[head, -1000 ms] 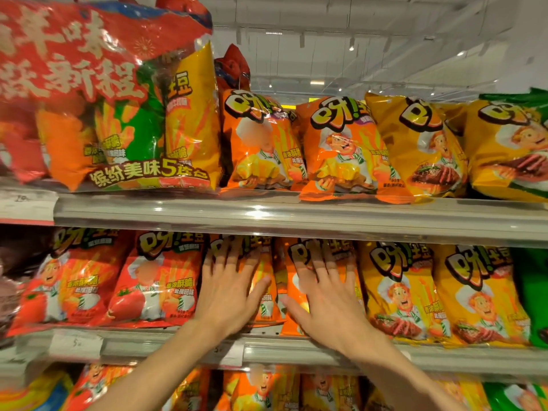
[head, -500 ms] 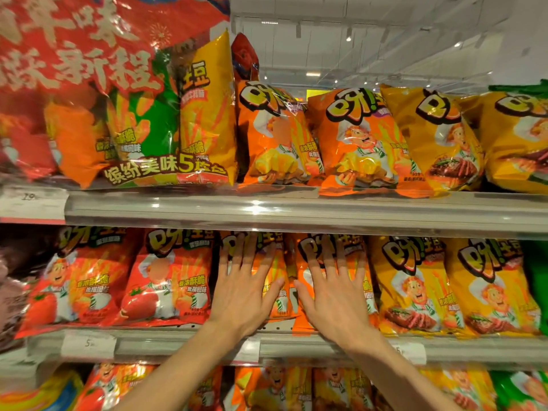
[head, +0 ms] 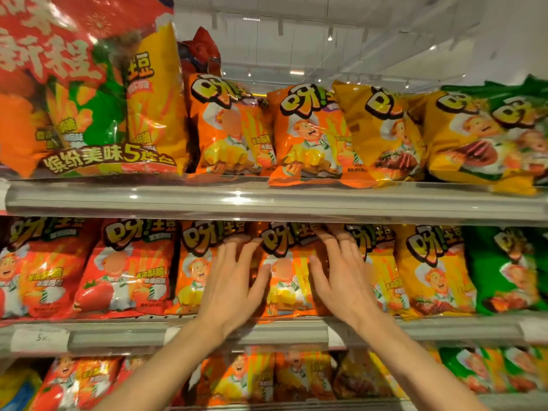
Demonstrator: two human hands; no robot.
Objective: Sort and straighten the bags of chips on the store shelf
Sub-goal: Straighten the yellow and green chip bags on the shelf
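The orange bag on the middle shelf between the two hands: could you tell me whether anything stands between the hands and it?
Nothing visible does. The left hand and right hand flank the orange bag with open fingers, seemingly already touching its edges. Only neighbouring bags crowd its sides.

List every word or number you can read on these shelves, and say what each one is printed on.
"缤纷美味5连包": large multipack, top shelf.
"呀!土豆": red bag, middle shelf; the same logo repeats across the other bags.
"香浓酥脆": the same red bag.
"5": price tag on the shelf rail; the rest is blurred.
Smaller print on the bags: too blurred to read.
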